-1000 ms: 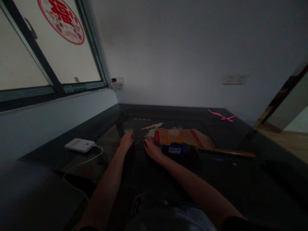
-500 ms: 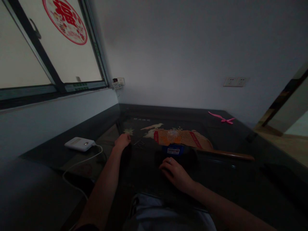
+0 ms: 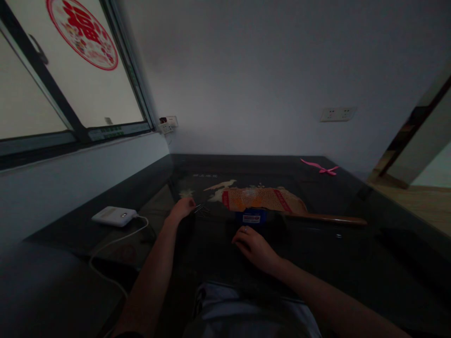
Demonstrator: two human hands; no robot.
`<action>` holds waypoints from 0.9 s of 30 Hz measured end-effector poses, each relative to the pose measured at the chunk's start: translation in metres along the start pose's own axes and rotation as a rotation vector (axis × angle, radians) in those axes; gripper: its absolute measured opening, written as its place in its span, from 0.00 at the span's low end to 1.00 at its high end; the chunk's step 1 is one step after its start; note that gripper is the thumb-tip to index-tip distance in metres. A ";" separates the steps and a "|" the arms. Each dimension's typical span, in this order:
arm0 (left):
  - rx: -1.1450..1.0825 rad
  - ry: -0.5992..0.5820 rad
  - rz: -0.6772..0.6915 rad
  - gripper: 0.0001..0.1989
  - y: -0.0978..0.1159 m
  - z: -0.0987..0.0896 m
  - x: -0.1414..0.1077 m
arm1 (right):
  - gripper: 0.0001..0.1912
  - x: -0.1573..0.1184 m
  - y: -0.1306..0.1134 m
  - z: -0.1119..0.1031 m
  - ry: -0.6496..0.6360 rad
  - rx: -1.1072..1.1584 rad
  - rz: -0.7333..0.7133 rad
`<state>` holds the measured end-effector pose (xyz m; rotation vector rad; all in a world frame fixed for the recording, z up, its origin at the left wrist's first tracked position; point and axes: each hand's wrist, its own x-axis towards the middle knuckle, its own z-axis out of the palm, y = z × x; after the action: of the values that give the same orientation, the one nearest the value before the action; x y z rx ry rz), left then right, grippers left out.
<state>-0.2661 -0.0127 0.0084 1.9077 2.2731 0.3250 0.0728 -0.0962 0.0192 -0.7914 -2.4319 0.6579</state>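
On the dark glossy table, my left hand is closed, with a thin metal item sticking out at its fingertips. Several similar thin metal pieces lie just right of it. My right hand rests on the table with fingers curled together; whether anything is under them is hidden. Directly beyond it stands a small blue box with a white and red label. Behind the box lies a tan and red woven piece, beside a long brown wooden stick.
A white power bank with a white cable lies at the left of the table. A pink ribbon lies at the back right. A small shiny item is below the stick. Wall and window border the table.
My left hand has moved slightly right to the metal pieces, and one now shows at its fingertips. The view has shifted slightly. My right hand has hardly moved.
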 end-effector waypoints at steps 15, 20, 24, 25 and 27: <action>-0.002 0.071 0.039 0.07 0.033 0.000 -0.011 | 0.09 0.000 -0.001 0.000 -0.011 -0.029 -0.012; 0.047 0.102 0.018 0.07 0.040 -0.001 -0.017 | 0.09 0.001 -0.001 0.000 -0.007 -0.034 -0.029; 0.085 0.101 -0.035 0.08 0.045 -0.003 -0.020 | 0.09 0.001 -0.002 -0.001 -0.009 -0.041 -0.038; 0.093 0.099 -0.046 0.08 0.046 -0.003 -0.020 | 0.09 0.001 -0.002 -0.001 -0.005 -0.039 -0.042; 0.110 0.097 -0.060 0.08 0.048 -0.005 -0.021 | 0.09 0.001 -0.002 0.000 0.002 -0.034 -0.048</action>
<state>-0.2175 -0.0257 0.0251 1.9089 2.4534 0.2965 0.0718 -0.0968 0.0205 -0.7436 -2.4579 0.5984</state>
